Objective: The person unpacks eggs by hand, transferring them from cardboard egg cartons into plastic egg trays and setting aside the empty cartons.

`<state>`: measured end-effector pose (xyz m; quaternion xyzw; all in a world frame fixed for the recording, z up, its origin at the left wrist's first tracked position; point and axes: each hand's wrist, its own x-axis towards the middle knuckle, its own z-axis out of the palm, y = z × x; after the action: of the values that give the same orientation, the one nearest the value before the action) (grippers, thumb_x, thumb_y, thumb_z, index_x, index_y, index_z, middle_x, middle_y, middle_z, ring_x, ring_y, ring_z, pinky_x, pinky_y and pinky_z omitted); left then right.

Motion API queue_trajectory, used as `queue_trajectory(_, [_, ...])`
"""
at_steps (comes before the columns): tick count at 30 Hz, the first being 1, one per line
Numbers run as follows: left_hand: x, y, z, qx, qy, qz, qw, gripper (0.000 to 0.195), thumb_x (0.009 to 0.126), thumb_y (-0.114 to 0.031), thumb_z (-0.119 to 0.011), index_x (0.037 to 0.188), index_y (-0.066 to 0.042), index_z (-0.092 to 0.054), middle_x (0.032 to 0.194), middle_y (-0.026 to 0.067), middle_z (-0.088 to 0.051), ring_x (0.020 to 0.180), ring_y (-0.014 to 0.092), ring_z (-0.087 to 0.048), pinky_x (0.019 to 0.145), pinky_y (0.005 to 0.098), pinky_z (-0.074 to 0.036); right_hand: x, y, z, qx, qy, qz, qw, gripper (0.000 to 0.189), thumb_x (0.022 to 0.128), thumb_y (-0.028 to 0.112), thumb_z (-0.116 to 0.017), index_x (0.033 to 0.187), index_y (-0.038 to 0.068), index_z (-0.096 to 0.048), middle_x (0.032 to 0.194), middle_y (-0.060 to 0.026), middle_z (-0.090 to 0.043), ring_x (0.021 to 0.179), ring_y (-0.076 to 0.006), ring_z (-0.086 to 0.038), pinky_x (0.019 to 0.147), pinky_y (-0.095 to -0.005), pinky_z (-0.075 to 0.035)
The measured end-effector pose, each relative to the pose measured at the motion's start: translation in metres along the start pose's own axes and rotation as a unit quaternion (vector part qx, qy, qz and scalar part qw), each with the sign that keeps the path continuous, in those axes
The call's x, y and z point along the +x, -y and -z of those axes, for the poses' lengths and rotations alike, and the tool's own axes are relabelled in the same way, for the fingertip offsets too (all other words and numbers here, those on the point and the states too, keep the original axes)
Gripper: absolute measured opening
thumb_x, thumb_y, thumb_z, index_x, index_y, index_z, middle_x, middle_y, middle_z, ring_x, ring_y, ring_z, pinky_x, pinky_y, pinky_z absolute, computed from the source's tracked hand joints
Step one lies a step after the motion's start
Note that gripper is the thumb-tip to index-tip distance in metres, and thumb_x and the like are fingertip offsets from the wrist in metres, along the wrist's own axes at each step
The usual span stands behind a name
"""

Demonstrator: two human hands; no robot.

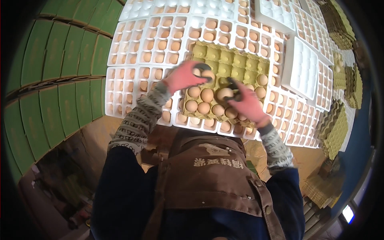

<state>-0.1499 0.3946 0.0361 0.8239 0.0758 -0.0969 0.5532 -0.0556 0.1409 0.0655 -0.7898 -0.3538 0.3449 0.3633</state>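
Note:
A yellowish pulp egg tray (237,57) lies on top of white foam egg trays (141,66). Brown eggs (207,94) fill much of its near rows, while the far rows have bare cups. My left hand (189,74), in a pink glove with dark fingertips, grips eggs (207,75) above the tray's left side. In a matching glove, my right hand (246,103) has its thumb and fingers around a pale egg (225,94) low over the tray's middle. Whether that egg still rests in a cup cannot be told.
Green cartons (54,99) are stacked along the left. Empty white foam pieces (301,68) lie on the filled trays at right. Stacks of pulp trays (334,129) stand along the right edge. A brown apron (207,177) covers my front.

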Motion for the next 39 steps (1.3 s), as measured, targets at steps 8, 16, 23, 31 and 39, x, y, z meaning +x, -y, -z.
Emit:
queue_trajectory(8, [-0.036, -0.019, -0.013, 0.465, 0.063, -0.04, 0.882, 0.054, 0.08, -0.036, -0.071, 0.127, -0.013, -0.055, 0.142, 0.0103, -0.04, 0.127, 0.025, -0.041, 0.1, 0.0315, -0.042, 0.029, 0.018, -0.041, -0.436, 0.01, 0.147, 0.888, 0.053, 0.065, 0.025, -0.077, 0.114, 0.014, -0.061, 0.131, -0.0138, -0.044, 0.106, -0.0309, -0.05, 0.084, -0.039, -0.048])
queue_trajectory(16, [-0.018, -0.013, 0.046, -0.007, -0.014, -0.041, 0.999, 0.049, 0.088, -0.041, -0.063, 0.123, -0.008, -0.055, 0.135, 0.012, -0.047, 0.109, 0.026, -0.053, 0.089, 0.0351, -0.047, 0.055, 0.017, 0.015, 0.033, 0.104, 0.016, 0.994, 0.048, 0.084, 0.031, -0.066, 0.126, 0.009, -0.056, 0.134, -0.0183, -0.046, 0.118, -0.0307, -0.052, 0.1, -0.0377, -0.042])
queue_trajectory(23, [0.126, 0.142, 0.108, -0.439, -0.172, 0.001, 0.882, 0.036, 0.101, -0.027, -0.045, 0.128, -0.003, -0.047, 0.115, 0.0042, -0.055, 0.084, 0.019, -0.063, 0.077, 0.0283, -0.052, 0.241, -0.011, 0.072, -0.039, -0.258, 0.077, 0.962, 0.036, 0.091, 0.015, -0.055, 0.125, 0.005, -0.052, 0.129, -0.0252, -0.048, 0.112, -0.0409, -0.051, 0.096, -0.0426, -0.044])
queue_trajectory(31, [0.208, 0.042, 0.126, 0.368, -0.289, 0.007, 0.884, 0.046, 0.082, -0.033, -0.068, 0.12, -0.009, -0.058, 0.123, 0.012, -0.055, 0.099, 0.031, -0.062, 0.083, 0.04, -0.05, 0.298, -0.019, 0.098, -0.228, -0.085, -0.05, 0.969, 0.042, 0.093, 0.033, -0.055, 0.127, 0.009, -0.056, 0.114, -0.0195, -0.061, 0.093, -0.0342, -0.063, 0.084, -0.0424, -0.049])
queue_trajectory(39, [0.299, 0.055, 0.127, 0.126, -0.347, -0.186, 0.91, 0.027, 0.086, -0.01, -0.056, 0.112, -0.005, -0.059, 0.109, 0.0174, -0.058, 0.101, 0.037, -0.056, 0.087, 0.0433, -0.046, 0.334, -0.048, 0.104, 0.311, -0.329, 0.046, 0.89, 0.029, 0.086, 0.012, -0.062, 0.112, 0.002, -0.062, 0.102, -0.0072, -0.066, 0.091, -0.0163, -0.062, 0.079, -0.0295, -0.051])
